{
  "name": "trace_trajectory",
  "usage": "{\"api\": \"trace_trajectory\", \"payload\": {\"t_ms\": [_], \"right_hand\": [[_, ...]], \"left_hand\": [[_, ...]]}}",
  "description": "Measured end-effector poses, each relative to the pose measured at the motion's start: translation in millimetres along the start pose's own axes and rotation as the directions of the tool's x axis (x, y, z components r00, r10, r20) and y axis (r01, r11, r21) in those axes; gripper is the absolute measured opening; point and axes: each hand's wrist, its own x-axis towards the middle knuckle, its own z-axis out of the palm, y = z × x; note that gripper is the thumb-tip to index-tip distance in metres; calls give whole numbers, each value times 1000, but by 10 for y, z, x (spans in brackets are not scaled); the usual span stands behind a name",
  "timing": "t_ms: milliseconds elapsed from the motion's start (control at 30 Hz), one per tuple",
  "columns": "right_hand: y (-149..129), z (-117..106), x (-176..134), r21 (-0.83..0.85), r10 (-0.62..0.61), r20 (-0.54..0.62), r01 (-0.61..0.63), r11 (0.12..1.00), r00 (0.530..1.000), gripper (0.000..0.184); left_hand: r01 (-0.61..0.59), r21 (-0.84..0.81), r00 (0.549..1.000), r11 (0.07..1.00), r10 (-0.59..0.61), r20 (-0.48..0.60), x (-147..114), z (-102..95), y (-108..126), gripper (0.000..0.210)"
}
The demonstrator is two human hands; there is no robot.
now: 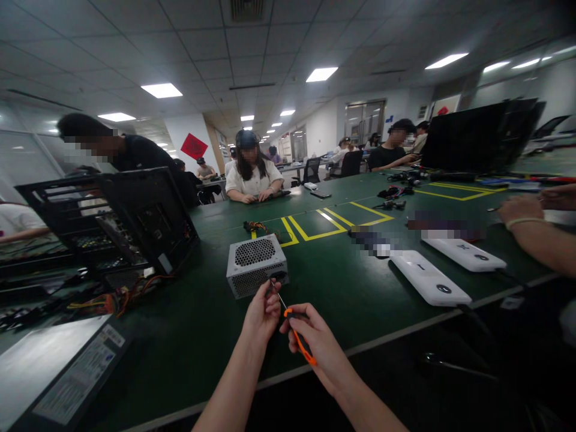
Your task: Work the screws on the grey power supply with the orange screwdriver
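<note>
My right hand (318, 337) is closed around the orange and black handle of a screwdriver (308, 353), its thin metal shaft pointing up and left. At the tip of that shaft, my left hand (261, 312) has its fingers pinched together. Whatever those fingers hold is too small to make out. Just beyond both hands, a grey computer power supply (256, 264) sits on the green table (202, 336), its perforated fan grille facing up. The left fingertips overlap its near right corner in view; whether they touch it, I cannot tell. A bundle of cables (257, 227) lies behind it.
An open black computer case (148, 216) stands at left, with loose coloured wires (119, 297) and a labelled metal box (67, 372) nearer me. Two white devices (429, 279) lie at right, near a co-worker's hand (522, 207). Another person (252, 174) sits opposite.
</note>
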Motion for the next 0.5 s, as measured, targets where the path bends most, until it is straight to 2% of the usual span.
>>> {"api": "trace_trajectory", "payload": {"t_ms": [500], "right_hand": [[-26,24,60,82,84,-72,-78,994,994,25]], "left_hand": [[-69,120,996,990,76,-52,16,5,-20,13]]}}
